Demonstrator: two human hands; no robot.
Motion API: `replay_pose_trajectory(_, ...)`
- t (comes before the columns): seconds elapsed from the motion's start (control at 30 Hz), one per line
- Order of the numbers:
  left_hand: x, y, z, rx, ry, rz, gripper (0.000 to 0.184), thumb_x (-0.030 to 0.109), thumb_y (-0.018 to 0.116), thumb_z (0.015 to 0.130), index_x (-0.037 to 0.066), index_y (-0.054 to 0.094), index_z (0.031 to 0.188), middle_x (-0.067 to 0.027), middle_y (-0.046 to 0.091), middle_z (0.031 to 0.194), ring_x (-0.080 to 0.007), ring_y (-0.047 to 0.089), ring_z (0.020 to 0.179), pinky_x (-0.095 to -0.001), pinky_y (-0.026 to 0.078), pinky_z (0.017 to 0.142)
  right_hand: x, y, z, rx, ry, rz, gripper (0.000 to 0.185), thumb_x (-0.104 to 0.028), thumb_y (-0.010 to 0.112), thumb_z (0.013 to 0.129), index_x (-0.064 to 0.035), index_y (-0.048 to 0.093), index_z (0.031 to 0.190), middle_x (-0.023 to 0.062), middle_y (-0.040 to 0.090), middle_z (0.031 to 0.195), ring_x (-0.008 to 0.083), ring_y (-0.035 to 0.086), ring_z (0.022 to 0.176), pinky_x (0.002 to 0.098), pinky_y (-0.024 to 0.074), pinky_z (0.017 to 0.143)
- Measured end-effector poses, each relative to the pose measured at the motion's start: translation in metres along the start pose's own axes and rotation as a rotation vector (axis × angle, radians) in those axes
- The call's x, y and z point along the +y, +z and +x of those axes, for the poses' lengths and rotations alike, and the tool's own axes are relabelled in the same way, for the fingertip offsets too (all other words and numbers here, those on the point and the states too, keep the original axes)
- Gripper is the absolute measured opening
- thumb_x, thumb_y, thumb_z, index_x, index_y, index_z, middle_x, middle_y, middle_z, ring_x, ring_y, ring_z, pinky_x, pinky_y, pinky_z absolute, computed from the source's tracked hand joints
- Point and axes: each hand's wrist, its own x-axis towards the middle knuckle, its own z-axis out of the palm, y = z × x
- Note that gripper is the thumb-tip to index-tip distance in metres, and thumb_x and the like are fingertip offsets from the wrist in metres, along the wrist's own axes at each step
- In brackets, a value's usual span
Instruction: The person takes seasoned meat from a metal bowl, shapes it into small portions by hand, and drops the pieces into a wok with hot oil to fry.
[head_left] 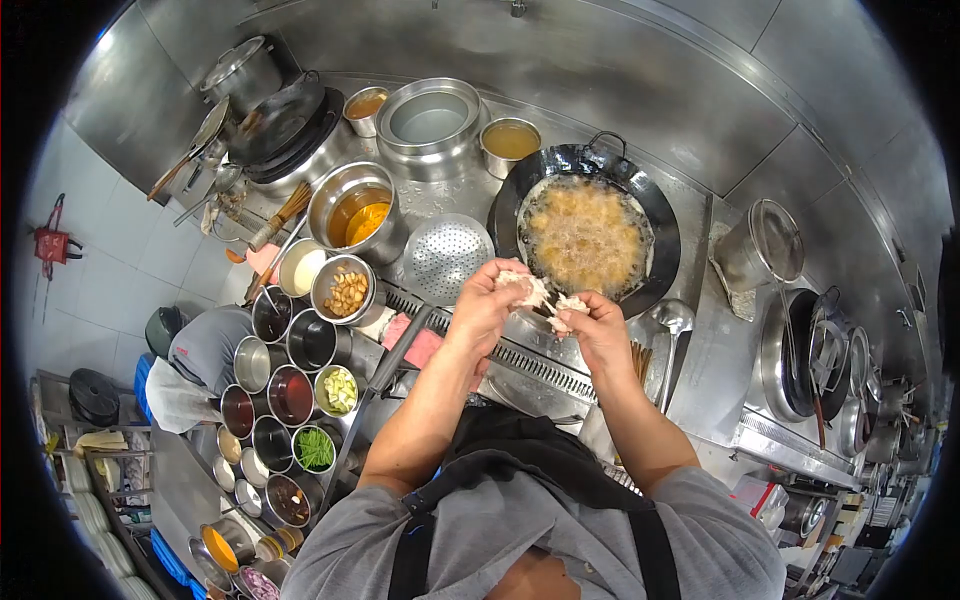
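My left hand (481,307) is closed around a clump of pale, wet, coated food pieces (526,289), perhaps battered meat. Pinched in my right hand (600,330) is a smaller pale coated piece (568,314). The two clumps are close together, with a thin strand between them. Both hands are over the near rim of a black wok (655,215). Inside the wok, golden pieces (585,232) bubble in hot oil. Left of the wok lies a round perforated skimmer (448,258), just beyond my left hand.
A ladle (672,318) rests right of my right hand. Steel pots surround the wok, including one with orange liquid (352,215) and a bowl of browned pieces (345,291). Several ingredient containers, one with chopped greens (314,449), stand at left. A strainer pot (760,245) sits at right.
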Motion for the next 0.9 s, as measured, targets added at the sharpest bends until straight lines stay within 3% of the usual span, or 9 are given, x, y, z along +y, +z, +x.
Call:
replay_pose_trajectory(0.13,0.008,0.000,0.004,-0.009,-0.028,0.011,0.019,-0.002,0.061,0.086,0.003,0.057,0.103,-0.0061,0.063,0.089,-0.0150,0.062,0.080,-0.0287,0.051,0.070,0.001,0.000,0.001,0.070,0.008,0.067,0.013,-0.008,0.064,0.086,0.0001,0.058,0.095,0.0110,0.065,0.082,0.0203,0.063,0.066,0.0311,0.0513,0.060)
replay_pose_trajectory(0.27,0.007,0.001,0.004,0.019,-0.016,0.097,0.019,-0.001,0.061,0.085,0.004,0.058,0.104,-0.0050,0.064,0.089,-0.0141,0.062,0.080,-0.0280,0.050,0.071,-0.003,-0.002,0.010,0.095,0.023,0.253,0.024,-0.026,0.060,0.092,-0.0022,0.057,0.093,0.0098,0.064,0.080,0.0209,0.062,0.067,0.0313,0.0498,0.057)
replay_pose_trajectory(0.3,0.006,-0.001,0.002,-0.061,-0.044,0.284,0.022,0.001,0.063,0.084,0.004,0.059,0.105,-0.0045,0.064,0.089,-0.0133,0.063,0.081,-0.0275,0.050,0.071,-0.006,-0.003,0.012,0.152,0.043,0.254,0.028,-0.030,0.058,0.093,-0.0028,0.056,0.092,0.0091,0.063,0.080,0.0208,0.062,0.069,0.0310,0.0492,0.057)
replay_pose_trajectory(0.43,-0.015,-0.001,0.000,-0.197,-0.034,0.693,0.028,0.011,0.073,0.077,0.006,0.062,0.102,-0.0040,0.067,0.087,-0.0101,0.063,0.081,-0.0253,0.049,0.073,0.003,0.001,0.019,0.252,0.083,0.169,0.023,-0.026,0.061,0.092,-0.0033,0.056,0.092,0.0075,0.063,0.080,0.0187,0.061,0.068,0.0298,0.0482,0.055)
replay_pose_trajectory(0.5,-0.020,0.002,0.001,-0.160,0.035,0.823,0.025,0.016,0.076,0.075,0.005,0.063,0.093,-0.0045,0.067,0.082,-0.0103,0.063,0.077,-0.0269,0.050,0.070,0.011,0.002,0.020,0.122,-0.049,0.119,0.015,-0.016,0.065,0.089,-0.0033,0.056,0.090,0.0057,0.062,0.079,0.0161,0.060,0.063,0.0287,0.0476,0.053)
replay_pose_trajectory(0.63,-0.011,0.009,0.001,-0.119,-0.018,0.948,0.022,0.013,0.074,0.078,0.004,0.061,0.093,-0.0033,0.066,0.083,-0.0101,0.062,0.079,-0.0272,0.050,0.069,0.004,0.010,0.011,0.095,-0.043,0.042,0.012,-0.007,0.067,0.085,-0.0013,0.059,0.093,0.0050,0.063,0.081,0.0134,0.060,0.059,0.0266,0.0463,0.050)
replay_pose_trajectory(0.7,-0.008,0.009,0.004,-0.069,-0.001,1.135,0.026,0.019,0.077,0.075,0.005,0.060,0.089,-0.0052,0.064,0.077,-0.0116,0.061,0.074,-0.0284,0.049,0.065,0.002,0.006,0.010,-0.003,0.064,-0.073,0.017,-0.006,0.068,0.082,0.0006,0.063,0.097,0.0055,0.063,0.076,0.0123,0.060,0.059,0.0250,0.0437,0.046)
replay_pose_trajectory(0.8,-0.009,0.002,0.004,-0.079,0.040,1.183,0.030,0.023,0.077,0.072,0.005,0.060,0.089,-0.0066,0.062,0.075,-0.0129,0.059,0.071,-0.0286,0.048,0.065,0.004,-0.012,0.021,-0.005,0.199,-0.196,0.018,-0.007,0.069,0.081,0.0021,0.065,0.096,0.0059,0.064,0.072,0.0129,0.059,0.054,0.0238,0.0433,0.045)
replay_pose_trajectory(0.9,-0.020,-0.025,0.000,-0.008,-0.009,0.987,0.025,0.015,0.074,0.076,0.005,0.059,0.094,-0.0044,0.062,0.081,-0.0125,0.057,0.073,-0.0290,0.048,0.067,0.006,-0.048,0.058,0.164,0.065,-0.311,0.018,-0.009,0.070,0.078,0.0022,0.066,0.092,0.0080,0.064,0.071,0.0141,0.059,0.053,0.0254,0.0447,0.047)
